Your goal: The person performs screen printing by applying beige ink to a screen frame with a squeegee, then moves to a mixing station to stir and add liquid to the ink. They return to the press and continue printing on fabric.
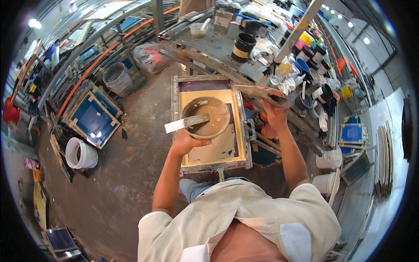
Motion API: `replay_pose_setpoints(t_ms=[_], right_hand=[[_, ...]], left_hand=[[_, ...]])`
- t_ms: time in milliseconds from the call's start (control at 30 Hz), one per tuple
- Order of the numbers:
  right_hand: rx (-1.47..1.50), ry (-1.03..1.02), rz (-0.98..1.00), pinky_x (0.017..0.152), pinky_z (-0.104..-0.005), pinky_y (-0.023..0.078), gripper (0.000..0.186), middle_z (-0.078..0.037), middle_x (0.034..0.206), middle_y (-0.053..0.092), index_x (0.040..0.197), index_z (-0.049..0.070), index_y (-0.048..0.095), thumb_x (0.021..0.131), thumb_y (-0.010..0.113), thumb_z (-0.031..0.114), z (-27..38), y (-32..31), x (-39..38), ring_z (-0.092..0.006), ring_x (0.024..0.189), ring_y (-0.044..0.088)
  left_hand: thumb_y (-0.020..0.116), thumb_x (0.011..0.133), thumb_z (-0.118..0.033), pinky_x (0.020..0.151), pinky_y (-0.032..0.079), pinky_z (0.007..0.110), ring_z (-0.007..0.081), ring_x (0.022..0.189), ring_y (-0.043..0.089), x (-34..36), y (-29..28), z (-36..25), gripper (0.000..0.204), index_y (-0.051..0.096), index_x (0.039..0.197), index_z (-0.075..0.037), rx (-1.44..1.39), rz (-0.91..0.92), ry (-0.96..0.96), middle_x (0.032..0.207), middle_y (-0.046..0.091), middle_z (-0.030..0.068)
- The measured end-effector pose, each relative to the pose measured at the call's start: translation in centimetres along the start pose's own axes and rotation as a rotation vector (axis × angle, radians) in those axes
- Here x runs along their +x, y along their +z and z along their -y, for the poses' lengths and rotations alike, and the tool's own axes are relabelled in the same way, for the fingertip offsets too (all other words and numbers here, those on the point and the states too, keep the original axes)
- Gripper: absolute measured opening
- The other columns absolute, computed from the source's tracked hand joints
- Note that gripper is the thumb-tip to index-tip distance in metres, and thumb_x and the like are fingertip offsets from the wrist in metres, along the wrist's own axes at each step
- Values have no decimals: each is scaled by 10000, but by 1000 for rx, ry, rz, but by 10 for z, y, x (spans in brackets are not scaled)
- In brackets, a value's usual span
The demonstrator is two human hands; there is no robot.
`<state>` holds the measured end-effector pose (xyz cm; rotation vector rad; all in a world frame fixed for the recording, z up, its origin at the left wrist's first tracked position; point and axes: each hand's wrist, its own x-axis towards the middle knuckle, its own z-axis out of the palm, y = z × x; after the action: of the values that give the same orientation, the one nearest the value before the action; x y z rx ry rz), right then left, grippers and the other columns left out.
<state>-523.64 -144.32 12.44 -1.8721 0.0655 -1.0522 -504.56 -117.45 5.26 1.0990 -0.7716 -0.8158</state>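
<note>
My left hand (190,143) is closed around the lower rim side of a round tub (226,124) of tan ink, held above a printing screen. A spatula with a white handle (174,125) leans in the tub, its blade coated with ink. Past the screen's right edge, my right hand (276,114) grips a long, flat squeegee (266,94), smeared and wooden-looking. Below both hands lies the screen frame (176,94), with a yellowish border and a pool of tan ink (209,153) on its mesh. The tub hides part of the mesh.
A cluttered bench (218,46) stands ahead, bearing a black tub (243,47) and several containers. Grey bucket (118,79), white bucket (81,153) and a blue-meshed screen (94,118) are on the floor at left. White buckets (329,158) and stacked frames (384,159) stand at right.
</note>
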Motion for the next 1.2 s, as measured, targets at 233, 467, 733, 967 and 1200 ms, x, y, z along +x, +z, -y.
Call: replay_pose_setpoints(t_ms=[233,467,733,967,1200], right_hand=[[254,-67,7,1146,-524,412,284,-152,1251,676,1168,49,563,930,701,-20,9,43,-4,-318,1230,626],[-203,-504,132,1147,-538,377,358,-137,1168,733,1088,74,646,793,847,96,0,38,20,-303,1166,677],[-431,-419,715,1107,-462,421,398,-42,1086,731,1074,152,737,734,724,-54,-88,53,17,-283,1165,639],[-411,-557,1129,1196,-473,339,316,22,1162,678,1056,195,703,804,704,4,-176,144,-28,-248,1302,549],[-330,-521,1169,1064,-462,435,333,-38,1092,705,1020,160,728,721,703,18,-243,165,-29,-266,1121,626]], left_hand=[[947,559,-20,1084,454,358,219,1224,579,9,18,-10,971,466,1402,-13,-204,-88,90,1322,599,93],[954,541,-25,1091,455,364,225,1222,583,-4,28,-30,978,480,1396,-1,-153,-84,123,1318,609,105],[941,518,15,1023,538,416,257,1196,624,-104,-29,-26,980,512,1399,14,-105,-390,168,1339,619,137],[925,507,65,995,575,440,288,1202,638,-200,-42,-10,979,512,1394,11,13,-715,39,1346,615,155],[895,560,69,1047,535,441,294,1252,605,-215,-16,21,939,491,1405,16,-66,-726,76,1373,586,137]])
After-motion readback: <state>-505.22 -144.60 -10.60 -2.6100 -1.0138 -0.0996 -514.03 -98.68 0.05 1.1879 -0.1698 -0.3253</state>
